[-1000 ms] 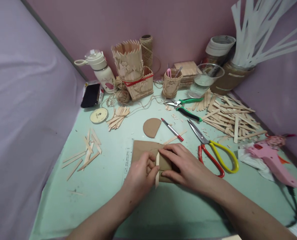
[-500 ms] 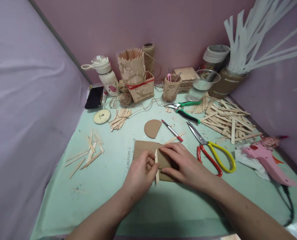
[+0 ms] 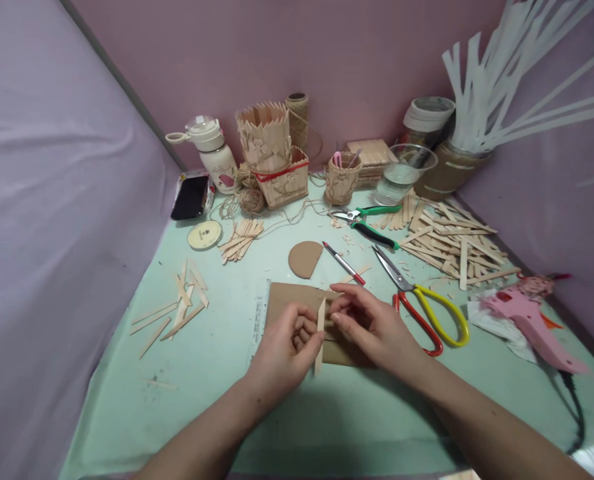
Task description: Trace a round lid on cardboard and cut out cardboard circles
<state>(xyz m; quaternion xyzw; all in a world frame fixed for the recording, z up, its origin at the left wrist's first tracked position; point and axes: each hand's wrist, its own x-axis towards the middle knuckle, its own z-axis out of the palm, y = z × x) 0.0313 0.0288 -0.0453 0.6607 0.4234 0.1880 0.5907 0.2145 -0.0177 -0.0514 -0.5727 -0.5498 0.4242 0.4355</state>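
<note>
Between thumb and fingers, my left hand point(image 3: 287, 347) pinches a pale wooden stick point(image 3: 320, 337) with a slanted top end, held nearly upright in the view over the brown cardboard point(image 3: 289, 297). My right hand point(image 3: 367, 327) is just right of the stick, its fingers curled and slightly apart over the cardboard; nothing shows in its grip. A clear ruler point(image 3: 257, 323) lies along the cardboard's left edge. Behind the cardboard are a rounded cardboard piece point(image 3: 305, 259) and a red-tipped pen point(image 3: 343, 262).
Right of my hands lie scissors point(image 3: 401, 283), a pink glue gun point(image 3: 531, 323), pruning shears point(image 3: 367, 223) and piled sticks point(image 3: 457, 240). Cut sticks point(image 3: 181, 307) lie at left. Farther back stand a bottle point(image 3: 217, 160), stick-covered containers point(image 3: 264, 143) and a clear cup point(image 3: 401, 177).
The stick and my left hand have shifted slightly right. My right hand has lifted off the cardboard and its fingers have curled in.
</note>
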